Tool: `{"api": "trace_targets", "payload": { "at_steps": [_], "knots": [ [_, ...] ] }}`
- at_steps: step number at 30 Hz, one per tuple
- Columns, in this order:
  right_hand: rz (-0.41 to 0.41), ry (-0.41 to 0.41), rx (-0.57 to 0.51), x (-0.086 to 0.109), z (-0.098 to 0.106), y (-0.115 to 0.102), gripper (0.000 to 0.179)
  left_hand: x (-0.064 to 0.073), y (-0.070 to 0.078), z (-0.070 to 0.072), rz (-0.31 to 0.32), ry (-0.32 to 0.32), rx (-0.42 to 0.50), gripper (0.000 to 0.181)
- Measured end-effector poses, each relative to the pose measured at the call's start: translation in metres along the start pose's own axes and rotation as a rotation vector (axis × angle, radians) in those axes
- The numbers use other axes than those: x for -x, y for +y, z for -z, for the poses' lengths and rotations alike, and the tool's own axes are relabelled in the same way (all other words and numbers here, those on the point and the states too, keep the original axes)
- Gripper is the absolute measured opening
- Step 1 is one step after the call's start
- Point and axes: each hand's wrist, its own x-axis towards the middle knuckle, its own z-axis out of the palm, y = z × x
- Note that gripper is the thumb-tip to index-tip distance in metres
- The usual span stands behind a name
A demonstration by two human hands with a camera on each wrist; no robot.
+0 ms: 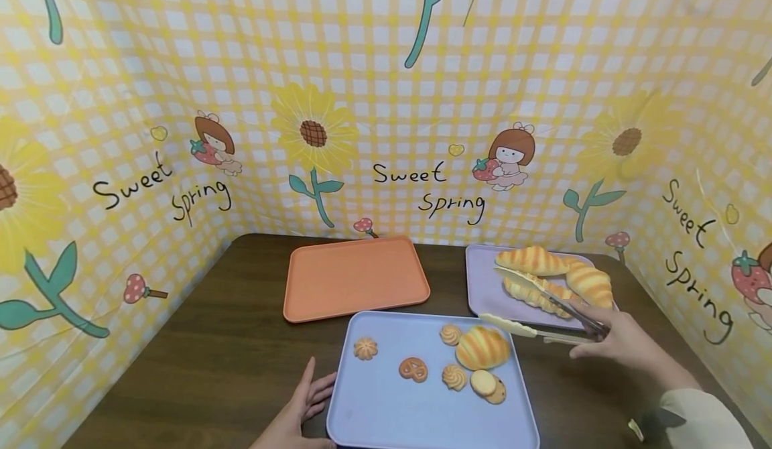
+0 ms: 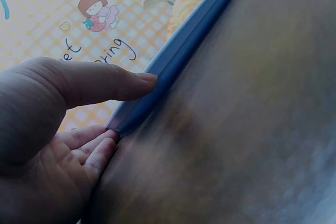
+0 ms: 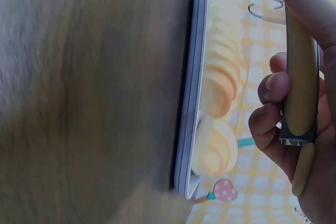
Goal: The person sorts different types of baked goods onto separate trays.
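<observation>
My right hand (image 1: 621,342) grips a pair of tongs (image 1: 512,327) by the handle (image 3: 302,72). Its pale tips are spread, with nothing pinched between them. One tip is over the purple tray (image 1: 480,291), in front of croissant-like breads (image 1: 531,260); the other is near the far right corner of the blue tray (image 1: 386,419). My left hand (image 1: 295,409) touches that blue tray's left edge, thumb against the rim in the left wrist view, fingers fairly straight. On the blue tray lie a striped bread roll (image 1: 482,347), a pretzel cookie (image 1: 413,370) and several other cookies (image 1: 454,377).
An orange tray (image 1: 356,281) lies at the back left of the dark wooden table (image 1: 199,368). Yellow checked cloth (image 1: 392,100) encloses the back and sides. A small pale scrap (image 1: 636,429) is at the lower right.
</observation>
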Motion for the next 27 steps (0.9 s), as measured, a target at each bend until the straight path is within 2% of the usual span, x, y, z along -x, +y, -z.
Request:
{"api": "trace_targets", "payload": {
  "at_steps": [4, 13, 20, 27],
  "knots": [
    [0.047, -0.046, -0.097, 0.000, -0.005, -0.006, 0.087, 0.000, -0.003, 0.001, -0.044, 0.004, -0.032, 0.118],
    [0.083, -0.131, -0.163, 0.003, -0.012, -0.017, 0.089, 0.002, -0.008, 0.000, -0.097, 0.000, -0.061, 0.124],
    [0.173, -0.130, -0.187, 0.005, -0.020, -0.016, 0.090, 0.002, -0.009, 0.000, -0.097, 0.003, -0.063, 0.123],
    [0.211, -0.194, -0.143, 0.007, -0.022, -0.017, 0.086, 0.001, -0.006, 0.000, -0.062, 0.008, -0.039, 0.118]
  ]
}}
